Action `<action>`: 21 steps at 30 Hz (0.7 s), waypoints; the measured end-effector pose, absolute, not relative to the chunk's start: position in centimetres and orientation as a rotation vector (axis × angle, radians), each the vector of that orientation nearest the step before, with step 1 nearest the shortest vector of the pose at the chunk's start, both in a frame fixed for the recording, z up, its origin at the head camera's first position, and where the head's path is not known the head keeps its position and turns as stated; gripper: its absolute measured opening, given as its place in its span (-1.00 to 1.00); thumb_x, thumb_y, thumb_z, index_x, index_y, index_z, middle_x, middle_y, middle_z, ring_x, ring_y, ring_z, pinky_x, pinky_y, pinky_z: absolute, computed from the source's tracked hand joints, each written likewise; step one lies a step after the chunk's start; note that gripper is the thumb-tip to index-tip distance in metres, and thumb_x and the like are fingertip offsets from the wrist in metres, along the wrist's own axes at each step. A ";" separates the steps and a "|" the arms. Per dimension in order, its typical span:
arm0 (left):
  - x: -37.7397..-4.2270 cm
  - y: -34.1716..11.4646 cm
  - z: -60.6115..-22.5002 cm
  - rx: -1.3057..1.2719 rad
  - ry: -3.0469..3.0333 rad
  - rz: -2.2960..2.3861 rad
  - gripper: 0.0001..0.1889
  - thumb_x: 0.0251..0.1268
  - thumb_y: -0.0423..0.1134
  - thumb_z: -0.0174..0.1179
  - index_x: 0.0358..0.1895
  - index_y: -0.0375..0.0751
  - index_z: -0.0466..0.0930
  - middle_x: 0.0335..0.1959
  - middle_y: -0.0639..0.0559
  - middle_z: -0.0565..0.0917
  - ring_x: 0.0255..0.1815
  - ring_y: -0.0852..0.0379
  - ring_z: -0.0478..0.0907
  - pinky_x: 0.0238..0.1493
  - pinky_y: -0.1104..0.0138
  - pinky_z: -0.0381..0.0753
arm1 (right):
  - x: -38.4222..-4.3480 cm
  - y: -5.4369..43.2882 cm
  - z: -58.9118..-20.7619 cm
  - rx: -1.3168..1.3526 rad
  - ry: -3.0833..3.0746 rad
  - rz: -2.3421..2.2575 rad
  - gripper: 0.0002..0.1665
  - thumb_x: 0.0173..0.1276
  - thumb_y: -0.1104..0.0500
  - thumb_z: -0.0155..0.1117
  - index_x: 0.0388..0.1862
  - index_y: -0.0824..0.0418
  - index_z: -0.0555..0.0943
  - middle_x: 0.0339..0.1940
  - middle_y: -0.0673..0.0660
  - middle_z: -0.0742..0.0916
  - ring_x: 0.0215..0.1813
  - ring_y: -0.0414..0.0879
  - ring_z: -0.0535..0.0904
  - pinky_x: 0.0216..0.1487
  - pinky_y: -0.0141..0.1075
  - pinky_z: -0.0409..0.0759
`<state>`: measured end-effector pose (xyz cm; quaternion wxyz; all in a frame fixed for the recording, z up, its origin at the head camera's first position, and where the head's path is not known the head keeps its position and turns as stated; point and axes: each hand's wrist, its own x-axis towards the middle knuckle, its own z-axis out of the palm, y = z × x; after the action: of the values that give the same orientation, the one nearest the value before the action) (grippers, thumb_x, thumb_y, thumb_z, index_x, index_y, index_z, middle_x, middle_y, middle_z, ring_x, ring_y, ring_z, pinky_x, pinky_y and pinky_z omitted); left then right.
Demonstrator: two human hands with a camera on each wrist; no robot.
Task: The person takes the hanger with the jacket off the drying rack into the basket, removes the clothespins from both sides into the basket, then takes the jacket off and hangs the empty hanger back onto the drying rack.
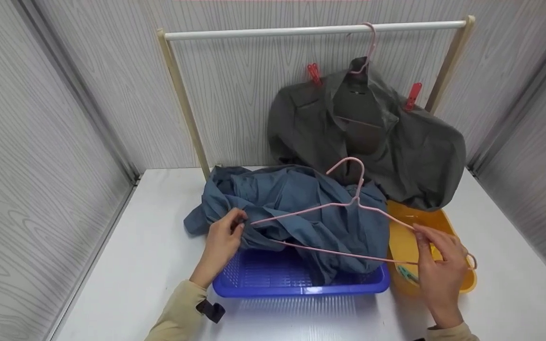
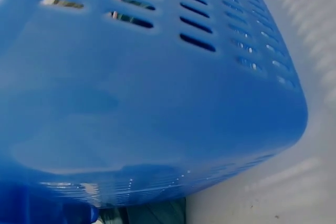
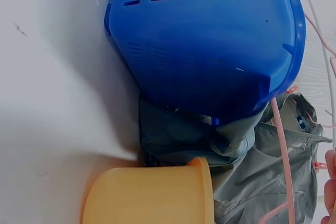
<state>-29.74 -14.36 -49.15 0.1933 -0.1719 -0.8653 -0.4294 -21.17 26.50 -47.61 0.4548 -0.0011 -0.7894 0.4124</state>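
A pink wire hanger [image 1: 344,253] is held over a rumpled blue-grey shirt [image 1: 296,189], its left end hidden among the folds. My right hand [image 1: 443,265] grips the hanger near its right end; part of that hand shows as fingers [image 3: 331,192] at the edge of the right wrist view, beside the hanger [image 3: 283,156]. With thumb and fingers, my left hand [image 1: 223,241] pinches the cloth near the hidden hanger end. The shirt lies heaped over a blue basket [image 1: 301,290]. In the left wrist view only the basket wall [image 2: 157,87] is plain; the hand is out of sight.
Behind, a dark grey shirt [image 1: 420,147] hangs on a pink hanger from a white rail [image 1: 263,32], with red clothespins [image 1: 413,96] at its shoulders. To the right, a yellow tub [image 1: 467,284] holds a green clothespin [image 1: 406,273]. Wood-grain panels enclose the white table [image 1: 126,246].
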 end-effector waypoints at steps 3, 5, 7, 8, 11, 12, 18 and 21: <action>-29.8 -14.4 -49.1 -0.503 -2.446 -1.139 -0.79 0.26 -0.56 0.16 -0.17 -0.17 0.59 -0.44 0.06 0.57 -0.47 0.13 0.42 -0.37 0.25 0.43 | -21.2 26.6 -47.8 -0.023 -1.949 1.019 -0.67 0.18 0.48 0.39 -0.06 0.29 0.74 -0.15 0.15 0.76 -0.10 -0.29 0.42 0.03 -0.33 0.16; -29.8 -14.4 -49.1 -0.511 -2.458 -1.090 -0.78 0.24 -0.58 0.16 -0.20 -0.18 0.59 -0.44 0.05 0.58 -0.47 0.11 0.43 -0.36 0.22 0.44 | -21.1 26.7 -47.9 -0.039 -1.944 1.041 -0.69 0.23 0.45 0.37 -0.05 0.28 0.74 -0.15 0.16 0.76 -0.10 -0.27 0.44 0.01 -0.34 0.16; -29.6 -14.4 -49.1 -0.527 -2.477 -1.044 -0.78 0.21 -0.58 0.18 -0.21 -0.18 0.60 -0.44 0.05 0.59 -0.45 0.10 0.44 -0.36 0.20 0.46 | -20.9 26.7 -48.1 -0.057 -1.936 1.079 -0.71 0.28 0.42 0.35 -0.03 0.26 0.74 -0.16 0.16 0.76 -0.11 -0.25 0.45 -0.01 -0.36 0.21; -29.5 -14.3 -49.1 -0.538 -2.492 -1.030 -0.77 0.20 -0.58 0.19 -0.19 -0.18 0.60 -0.43 0.04 0.59 -0.45 0.10 0.44 -0.37 0.19 0.46 | -20.9 26.8 -48.2 -0.065 -1.935 1.091 -0.71 0.29 0.42 0.33 -0.03 0.26 0.74 -0.17 0.16 0.76 -0.13 -0.24 0.46 -0.02 -0.38 0.23; -29.4 -14.2 -49.2 -0.577 -2.523 -1.024 -0.67 0.16 -0.55 0.25 -0.01 -0.22 0.56 -0.34 0.00 0.59 -0.39 0.10 0.47 -0.33 0.18 0.48 | -20.7 26.9 -48.7 -0.084 -1.937 1.119 -0.71 0.31 0.42 0.31 -0.02 0.25 0.74 -0.18 0.15 0.77 -0.15 -0.21 0.46 -0.06 -0.40 0.31; -29.4 -14.2 -49.2 -0.582 -2.520 -1.047 -0.59 0.15 -0.54 0.27 0.09 -0.24 0.51 -0.26 -0.03 0.60 -0.34 0.09 0.50 -0.30 0.17 0.51 | -20.7 26.9 -48.8 -0.086 -1.947 1.122 -0.71 0.32 0.42 0.31 -0.01 0.25 0.74 -0.18 0.14 0.77 -0.15 -0.21 0.46 -0.07 -0.41 0.33; -29.6 -14.1 -49.4 -0.694 -2.425 -1.140 -0.34 0.17 -0.59 0.19 0.37 -0.21 0.29 0.16 -0.17 0.51 -0.01 -0.02 0.55 -0.02 0.10 0.54 | -20.8 27.0 -49.0 -0.097 -1.986 1.108 -0.71 0.32 0.39 0.32 0.01 0.26 0.72 -0.14 0.13 0.77 -0.11 -0.21 0.44 -0.02 -0.40 0.33; -29.6 -14.0 -49.4 -0.782 -2.404 -1.142 -0.37 0.16 -0.59 0.17 0.33 -0.13 0.37 0.18 -0.08 0.53 0.11 0.02 0.52 0.11 0.11 0.50 | -20.8 27.1 -48.8 -0.124 -1.979 1.097 -0.71 0.32 0.39 0.32 0.01 0.26 0.72 -0.14 0.14 0.76 -0.08 -0.22 0.43 0.01 -0.39 0.28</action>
<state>-29.57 -14.01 -49.38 0.1828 -0.2771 -0.8521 -0.4047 -20.83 27.06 -48.77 0.4240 -0.0494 -0.7910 0.4384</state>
